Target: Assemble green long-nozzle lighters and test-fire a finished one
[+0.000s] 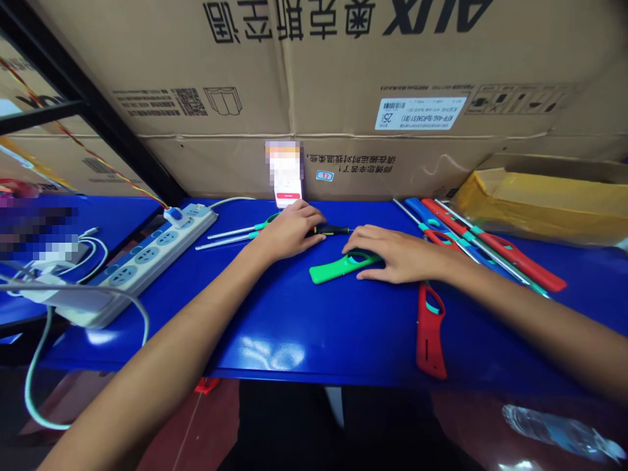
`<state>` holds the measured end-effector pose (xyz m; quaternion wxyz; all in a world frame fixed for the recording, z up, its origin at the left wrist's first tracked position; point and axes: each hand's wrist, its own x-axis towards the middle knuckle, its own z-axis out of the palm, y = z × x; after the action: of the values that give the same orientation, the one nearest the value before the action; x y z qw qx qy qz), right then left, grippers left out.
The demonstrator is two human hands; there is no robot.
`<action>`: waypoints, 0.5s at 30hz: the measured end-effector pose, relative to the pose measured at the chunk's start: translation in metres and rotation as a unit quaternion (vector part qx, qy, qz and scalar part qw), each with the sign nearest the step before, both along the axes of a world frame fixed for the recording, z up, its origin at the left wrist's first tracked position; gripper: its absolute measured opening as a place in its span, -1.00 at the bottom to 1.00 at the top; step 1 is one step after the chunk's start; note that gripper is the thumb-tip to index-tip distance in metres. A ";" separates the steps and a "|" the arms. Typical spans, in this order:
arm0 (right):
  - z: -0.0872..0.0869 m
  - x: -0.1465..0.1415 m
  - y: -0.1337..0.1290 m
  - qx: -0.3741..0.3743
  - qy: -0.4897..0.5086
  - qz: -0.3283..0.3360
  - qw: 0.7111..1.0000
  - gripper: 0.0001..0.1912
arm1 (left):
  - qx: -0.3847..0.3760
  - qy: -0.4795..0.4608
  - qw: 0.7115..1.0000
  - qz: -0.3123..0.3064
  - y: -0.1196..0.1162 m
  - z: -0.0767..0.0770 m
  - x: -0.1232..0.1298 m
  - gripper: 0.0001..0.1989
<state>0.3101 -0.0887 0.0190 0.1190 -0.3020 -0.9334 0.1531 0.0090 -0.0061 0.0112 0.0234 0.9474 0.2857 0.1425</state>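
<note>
On the blue table (294, 314), my left hand (293, 230) has its fingers closed round the black handle of a screwdriver (332, 229), whose shaft points right. My right hand (387, 252) grips the far end of a green lighter (331, 269) between thumb and fingers. Two lighters with metal tubes (228, 243) lie left of my left hand, partly hidden by it. A red lighter (430, 333) lies below my right wrist, its tube hidden. Several red and blue lighters (510, 255) are piled at the right.
A phone (288, 186) leans against the large cardboard box (206, 59) at the back. At the left stands a white power strip (147, 261) with cables. An open carton (544, 203) is at the back right. A plastic bottle (559, 432) lies below the table.
</note>
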 end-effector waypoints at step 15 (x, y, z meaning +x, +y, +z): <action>-0.029 -0.017 0.000 0.162 0.007 -0.061 0.985 -0.56 | -0.218 -0.495 0.840 0.050 -0.004 0.008 0.007 -0.57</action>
<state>0.2934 -0.0891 -0.0105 0.1822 -0.3337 -0.9249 -0.0057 0.0159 -0.0104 0.0196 0.3608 0.7057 0.3067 0.5270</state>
